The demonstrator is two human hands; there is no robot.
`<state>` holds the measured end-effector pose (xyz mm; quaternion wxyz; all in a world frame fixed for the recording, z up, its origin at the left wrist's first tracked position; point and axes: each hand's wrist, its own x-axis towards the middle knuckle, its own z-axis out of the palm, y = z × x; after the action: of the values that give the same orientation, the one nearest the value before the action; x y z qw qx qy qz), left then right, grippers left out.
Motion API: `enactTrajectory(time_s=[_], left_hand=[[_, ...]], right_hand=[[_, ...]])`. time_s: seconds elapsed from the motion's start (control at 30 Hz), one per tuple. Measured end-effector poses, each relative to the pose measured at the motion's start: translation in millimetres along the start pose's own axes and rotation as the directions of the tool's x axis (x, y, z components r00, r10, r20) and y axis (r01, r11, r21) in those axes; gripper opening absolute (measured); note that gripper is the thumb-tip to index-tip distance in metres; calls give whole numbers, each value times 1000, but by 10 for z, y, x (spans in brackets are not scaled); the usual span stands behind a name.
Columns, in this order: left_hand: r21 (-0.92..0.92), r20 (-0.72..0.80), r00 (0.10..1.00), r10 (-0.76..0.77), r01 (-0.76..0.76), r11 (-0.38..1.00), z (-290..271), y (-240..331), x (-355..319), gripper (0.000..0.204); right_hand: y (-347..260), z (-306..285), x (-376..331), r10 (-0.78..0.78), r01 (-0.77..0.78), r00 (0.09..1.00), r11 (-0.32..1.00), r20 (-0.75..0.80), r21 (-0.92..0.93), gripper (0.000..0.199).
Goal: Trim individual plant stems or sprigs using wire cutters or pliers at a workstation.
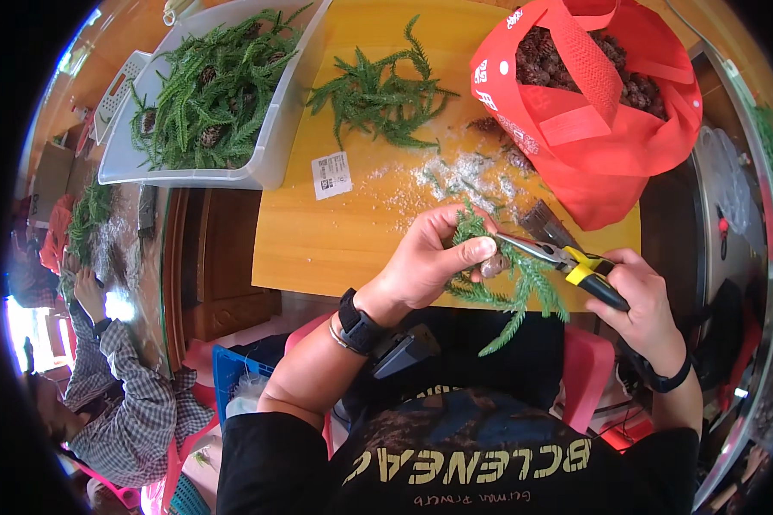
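My left hand [434, 260] pinches a green artificial pine sprig [528, 287] above the table's near edge. A brownish lump [493, 265], partly hidden, shows among its needles beneath my thumb. My right hand [640, 300] is closed round the yellow-and-black handles of long-nose pliers [586, 273]. The pliers' jaws reach left into the sprig beside my left fingertips; whether they grip anything there is too small to tell. Just beyond them, a bundle of thin dark brown strips [545, 226] lies on the yellow table [301, 249].
White flakes [468, 178] are scattered mid-table near a printed label [331, 175]. Loose green sprigs [386, 93] lie at the back. A clear plastic bin [270, 163] of sprigs stands left, a red bag [610, 184] of pine cones right. Another person [133, 412] works at far left.
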<state>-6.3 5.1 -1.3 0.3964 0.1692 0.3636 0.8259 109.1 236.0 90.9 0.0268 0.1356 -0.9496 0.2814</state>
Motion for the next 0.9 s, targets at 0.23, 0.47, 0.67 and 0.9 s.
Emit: enactTrajectory(time_s=[0.23,0.47,0.67,0.9], left_hand=[[219,-130,973,193,-161,962,40,-37,21,17],[775,-133,840,526,-243,583,49,27,-17,15],[949,255,664,703,-312,-50,64,143,-39,24],[896,96,711,697,-367,251,38,176,-19,24]], right_hand=[[-145,28,-21,150,-152,988,984,-30,-91,26],[-409,159,20,144,-162,986,957,-89,-241,24],[-651,342,17,277,-279,960,928,-42,-246,26],[-658,278,-36,407,-415,908,906,102,79,15]])
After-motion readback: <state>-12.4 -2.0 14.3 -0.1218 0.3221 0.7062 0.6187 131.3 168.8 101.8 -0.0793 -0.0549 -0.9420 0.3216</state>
